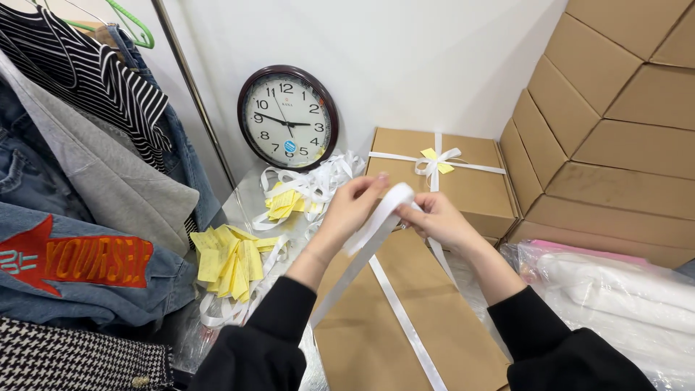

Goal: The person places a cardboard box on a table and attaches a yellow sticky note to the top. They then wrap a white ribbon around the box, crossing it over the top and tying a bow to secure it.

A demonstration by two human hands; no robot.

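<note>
Pinched between both hands, a white ribbon point(381, 217) arches over a flat brown box point(405, 318). Left hand point(347, 210) grips the loop's near end, right hand point(438, 221) the far end, fingers closed on it. Ribbon tails run down toward the wearer along the box's long axis. Behind stands a tied box point(463, 181), with a wall clock point(288, 117) beside it.

Near brown box point(405, 326) runs off bottom edge.
</note>
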